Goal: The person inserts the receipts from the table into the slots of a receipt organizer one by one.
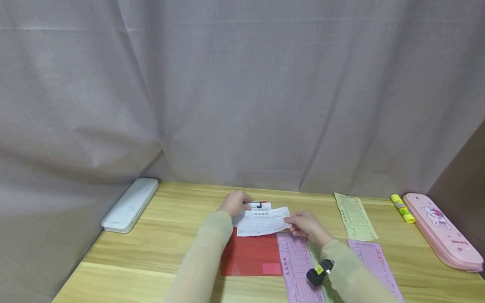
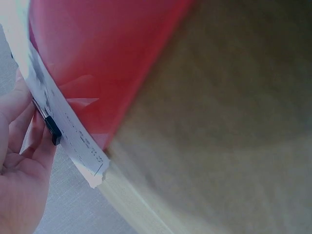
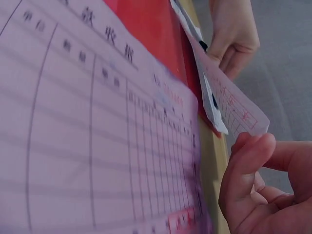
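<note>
Head view: a white receipt (image 1: 263,221) is held at its right edge by the right hand (image 1: 307,227) and at its upper left by the left hand (image 1: 235,203), above a red folder (image 1: 251,254) lying on the wooden worktop (image 1: 151,248). A pink form (image 1: 297,263) lies just beside the folder; a green form (image 1: 355,216), a yellow glue stick (image 1: 402,208), a pink case (image 1: 441,230) and a white case (image 1: 130,204) are seen farther out.

Left wrist view: the receipt's edge (image 2: 73,129), with a black clip (image 2: 51,129), is pinched by curled fingers (image 2: 22,124) against the red folder (image 2: 102,58).

Right wrist view: the receipt's corner (image 3: 239,109) is gripped by the fingers (image 3: 246,165), the pink form (image 3: 97,136) filling the foreground.
</note>
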`<state>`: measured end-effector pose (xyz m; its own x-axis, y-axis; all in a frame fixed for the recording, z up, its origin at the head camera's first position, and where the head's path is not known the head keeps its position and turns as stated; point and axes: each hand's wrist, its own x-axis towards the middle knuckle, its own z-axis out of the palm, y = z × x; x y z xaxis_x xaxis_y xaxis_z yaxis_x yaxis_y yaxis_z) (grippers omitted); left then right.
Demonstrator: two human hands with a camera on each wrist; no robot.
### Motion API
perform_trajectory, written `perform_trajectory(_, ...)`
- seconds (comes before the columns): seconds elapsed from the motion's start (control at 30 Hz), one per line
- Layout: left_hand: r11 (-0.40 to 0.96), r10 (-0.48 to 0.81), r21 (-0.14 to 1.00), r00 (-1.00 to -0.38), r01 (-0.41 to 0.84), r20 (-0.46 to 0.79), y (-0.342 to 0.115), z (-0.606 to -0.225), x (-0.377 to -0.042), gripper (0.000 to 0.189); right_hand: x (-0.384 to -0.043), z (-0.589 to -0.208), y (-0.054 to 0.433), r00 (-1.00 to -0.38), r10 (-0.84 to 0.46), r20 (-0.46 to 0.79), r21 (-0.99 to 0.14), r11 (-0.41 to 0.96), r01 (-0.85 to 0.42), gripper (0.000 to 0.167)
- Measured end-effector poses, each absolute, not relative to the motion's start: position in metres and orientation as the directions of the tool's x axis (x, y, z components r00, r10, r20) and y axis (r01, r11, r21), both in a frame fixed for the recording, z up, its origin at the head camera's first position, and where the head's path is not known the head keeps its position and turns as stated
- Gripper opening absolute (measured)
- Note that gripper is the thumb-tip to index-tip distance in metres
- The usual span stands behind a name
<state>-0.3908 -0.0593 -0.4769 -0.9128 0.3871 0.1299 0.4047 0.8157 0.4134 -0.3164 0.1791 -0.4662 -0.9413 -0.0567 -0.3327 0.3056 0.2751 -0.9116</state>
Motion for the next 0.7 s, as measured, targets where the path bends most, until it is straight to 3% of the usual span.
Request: perform_trajectory(0.7, 0.798, 0.409, 0.427, -0.903, 0.425, 0.134, -0.06, -0.472, -0.386, 0.029, -0.32, -0.471, 0.146, -0.944, -0.01, -0.33, -0.901, 0.303, 0.312, 0.015)
